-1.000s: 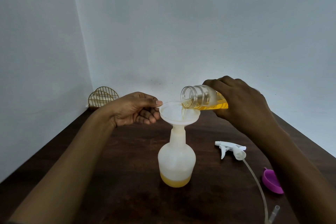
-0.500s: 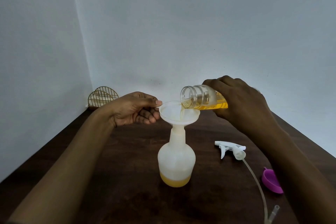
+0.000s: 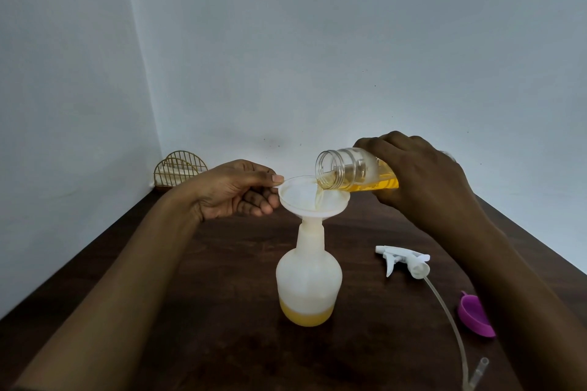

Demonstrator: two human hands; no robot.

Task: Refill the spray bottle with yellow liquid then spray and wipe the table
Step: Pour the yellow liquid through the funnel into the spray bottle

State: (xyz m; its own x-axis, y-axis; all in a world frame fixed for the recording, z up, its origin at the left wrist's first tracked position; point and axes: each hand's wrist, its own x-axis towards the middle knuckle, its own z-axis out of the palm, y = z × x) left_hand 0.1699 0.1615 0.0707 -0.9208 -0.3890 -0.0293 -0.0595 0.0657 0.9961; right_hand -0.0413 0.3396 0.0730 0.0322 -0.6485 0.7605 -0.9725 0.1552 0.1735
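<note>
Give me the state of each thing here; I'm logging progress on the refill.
Spray bottle: upright, uncapped, yellow liquid low in the bottom.
Funnel: seated in the bottle's neck, liquid running through.
Jar: open, tipped over the funnel, pouring.
Trigger head: off, lying on the table.
Purple cap: off, on the table.
Left hand: pinching the funnel's tab.
Right hand: gripping the jar.

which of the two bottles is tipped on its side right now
The clear bottle in the right hand, tipped mouth-first over the funnel. The white spray bottle stands upright on the table.
</note>
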